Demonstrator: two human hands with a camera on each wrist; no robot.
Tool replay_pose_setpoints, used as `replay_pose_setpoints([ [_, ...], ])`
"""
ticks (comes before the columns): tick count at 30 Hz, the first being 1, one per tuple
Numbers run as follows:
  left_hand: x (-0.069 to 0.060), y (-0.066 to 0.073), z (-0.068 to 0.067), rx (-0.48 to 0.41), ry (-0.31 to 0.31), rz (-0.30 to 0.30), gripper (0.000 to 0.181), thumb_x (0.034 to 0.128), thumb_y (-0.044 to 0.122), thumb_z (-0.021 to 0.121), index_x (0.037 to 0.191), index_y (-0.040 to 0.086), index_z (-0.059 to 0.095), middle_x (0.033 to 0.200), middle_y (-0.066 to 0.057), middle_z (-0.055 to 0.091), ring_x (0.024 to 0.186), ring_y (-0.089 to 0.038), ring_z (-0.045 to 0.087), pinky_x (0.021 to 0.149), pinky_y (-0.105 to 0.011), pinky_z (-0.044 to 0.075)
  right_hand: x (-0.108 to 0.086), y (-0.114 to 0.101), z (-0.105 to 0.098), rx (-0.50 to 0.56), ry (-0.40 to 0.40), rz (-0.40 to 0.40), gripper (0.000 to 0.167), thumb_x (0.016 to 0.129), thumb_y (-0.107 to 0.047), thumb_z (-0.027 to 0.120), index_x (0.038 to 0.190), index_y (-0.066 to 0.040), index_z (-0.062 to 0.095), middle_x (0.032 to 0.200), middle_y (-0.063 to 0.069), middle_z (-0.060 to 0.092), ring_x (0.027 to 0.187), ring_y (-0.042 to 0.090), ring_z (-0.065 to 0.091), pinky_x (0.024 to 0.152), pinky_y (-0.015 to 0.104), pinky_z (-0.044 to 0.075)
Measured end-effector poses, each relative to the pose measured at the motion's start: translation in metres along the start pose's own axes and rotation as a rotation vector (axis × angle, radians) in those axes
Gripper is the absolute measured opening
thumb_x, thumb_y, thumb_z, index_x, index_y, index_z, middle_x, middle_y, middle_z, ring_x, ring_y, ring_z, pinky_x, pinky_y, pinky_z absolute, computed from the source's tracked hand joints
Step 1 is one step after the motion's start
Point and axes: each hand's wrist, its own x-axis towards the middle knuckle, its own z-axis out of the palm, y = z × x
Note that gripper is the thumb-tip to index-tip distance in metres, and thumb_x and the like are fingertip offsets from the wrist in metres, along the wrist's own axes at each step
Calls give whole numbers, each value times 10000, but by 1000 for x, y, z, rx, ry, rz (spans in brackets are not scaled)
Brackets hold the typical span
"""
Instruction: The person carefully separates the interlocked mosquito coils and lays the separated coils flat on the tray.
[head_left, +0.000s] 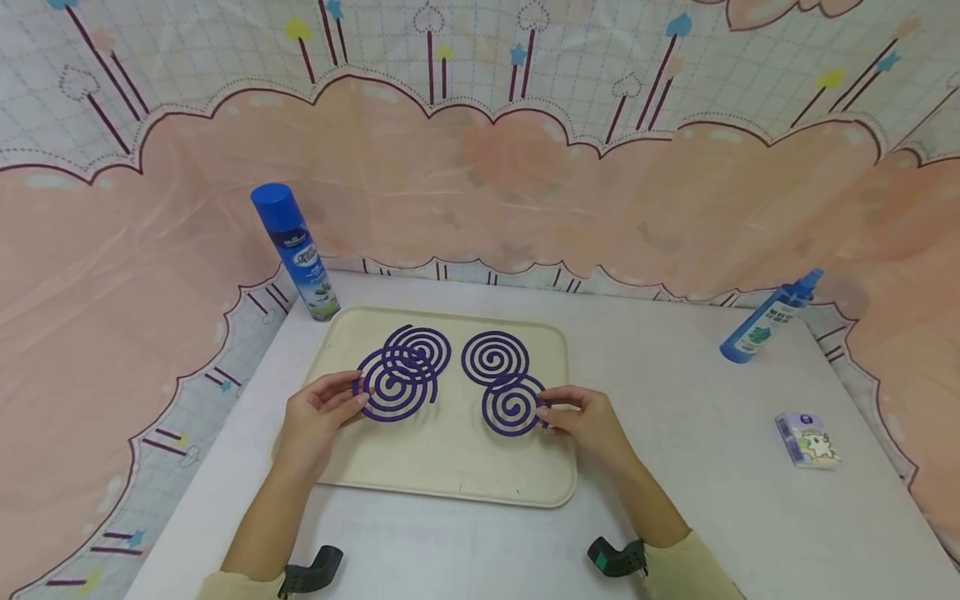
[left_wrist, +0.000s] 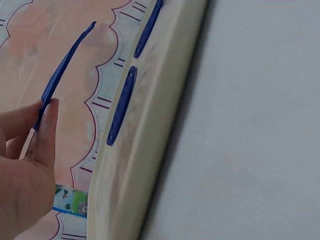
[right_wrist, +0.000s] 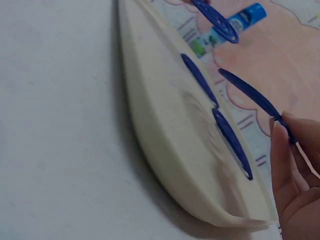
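Note:
My left hand [head_left: 318,421] pinches a dark purple-blue mosquito coil [head_left: 392,384] by its left edge between thumb and fingers. This coil is raised above the cream tray [head_left: 442,467], seen edge-on in the left wrist view. Behind it, partly covered, a second coil [head_left: 442,343] lies on the tray. With thumb and fingertips my right hand [head_left: 588,421] grips another coil [head_left: 514,407] at its right edge, also held clear of the tray, as the right wrist view shows. One more coil [head_left: 493,359] lies flat on the tray just beyond it.
A blue spray can [head_left: 303,258] stands at the tray's back left corner. On the right of the white table [head_left: 660,392] are a blue spray bottle [head_left: 765,325] and a small cartoon-printed pack [head_left: 808,440]. A patterned cloth [head_left: 480,200] hangs behind.

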Motion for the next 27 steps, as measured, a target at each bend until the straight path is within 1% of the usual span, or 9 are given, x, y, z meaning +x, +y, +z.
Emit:
replay_pose_setpoints([
  [3,-6,-6,-7,61,-20,-18,324,893,-74,713,1170,93,701,968,141,742,870,2,713,763,-215,624,-3,4,10,2,-62,-1,305,896,-44,752,1180,55,699,1073,124,723,715,75,697,689,218,617],
  [5,-8,-8,-10,110,-33,-31,340,900,-64,709,1214,62,681,972,171,735,871,16,704,766,-208,621,-4,6,14,1,-97,-12,299,897,-40,748,1171,66,696,1060,126,728,710,71,695,682,218,615],
  [7,-10,-10,-11,153,-47,-41,377,906,-70,694,1273,-8,638,963,186,729,868,27,696,766,-201,618,-5,7,19,-7,-133,-32,307,898,-39,746,1174,83,687,1060,150,736,706,60,691,680,212,611],
  [10,-12,-13,-12,224,-68,-61,443,907,-73,686,1332,-109,563,932,183,722,851,34,689,751,-198,616,-5,11,24,-4,-176,-38,314,898,-30,743,1179,95,680,1060,175,748,696,53,686,671,206,605],
  [13,-13,-16,-11,277,-89,-87,477,911,-63,688,1354,-138,529,924,159,715,845,39,681,748,-195,614,-5,12,30,0,-198,-43,320,896,-17,741,1184,104,673,1072,192,745,702,57,683,664,208,605],
  [17,-13,-20,-10,318,-98,-108,473,914,-58,688,1358,-122,537,950,112,711,851,36,678,760,-195,615,-7,13,35,-24,-187,-45,305,897,1,728,1181,99,674,1082,214,744,701,61,681,654,206,602],
  [23,-12,-25,-11,360,-88,-122,464,908,-68,689,1350,-112,552,956,64,718,830,36,673,748,-196,616,-8,14,40,-53,-135,-43,274,887,35,717,1153,92,687,1058,229,751,706,65,689,651,215,610],
  [25,-12,-25,-10,381,-79,-120,452,903,-76,689,1337,-107,566,974,20,726,826,35,667,749,-195,616,-7,15,41,-70,-116,-56,262,878,40,725,1135,83,696,1036,223,754,718,78,697,647,225,614],
  [27,-12,-25,-10,421,-71,-106,432,894,-81,696,1313,-96,591,1015,-58,733,828,27,664,745,-194,616,-7,16,43,-105,-90,-75,248,861,39,746,1107,59,716,1016,207,760,749,90,712,650,223,613],
])
